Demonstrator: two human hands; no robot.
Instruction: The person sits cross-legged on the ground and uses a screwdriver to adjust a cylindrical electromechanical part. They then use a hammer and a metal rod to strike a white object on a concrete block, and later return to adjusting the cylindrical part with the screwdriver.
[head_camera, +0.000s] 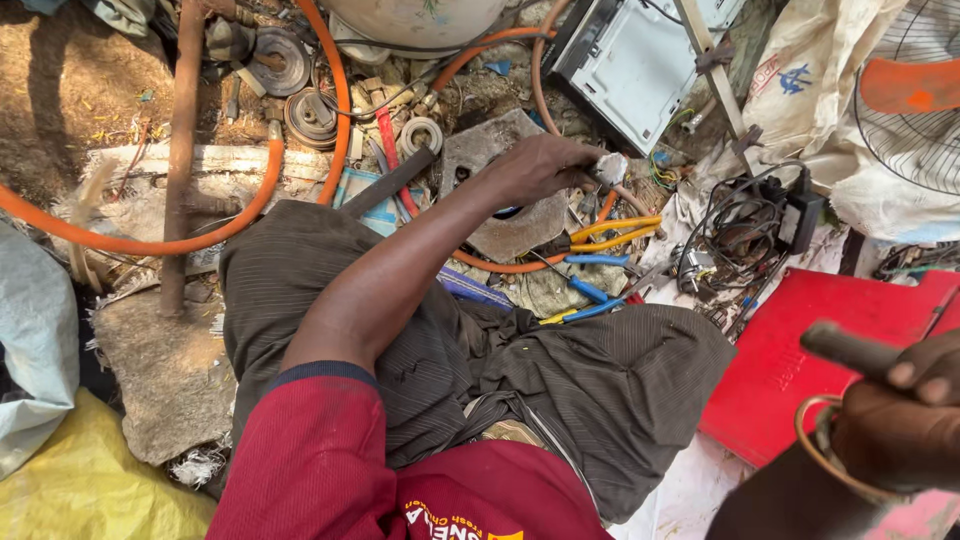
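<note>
down among the clutter on the ground, we reach our left hand (540, 165) out across our knee, its fingers curled shut around a small pale metal part (610, 167), which we hold just above a flat grey stone slab (500, 190). yellow-handled pliers (615, 232) lie just beside the slab on its right, with blue-handled pliers (590, 292) below them. an orange hose (250, 195) loops around the left of the heap and passes under the slab. a white metal casing (630, 60) rests beyond our hand, and a tangle of black cables with an adapter (770, 215) sits to the right, near a red flat lid (810, 340). at the lower right edge our right hand (895, 415) is closed around a dark tool handle (850, 347), with a ring of copper-coloured wire (825, 450) against it. dark striped trousers (560, 380) cover our lap.
</note>
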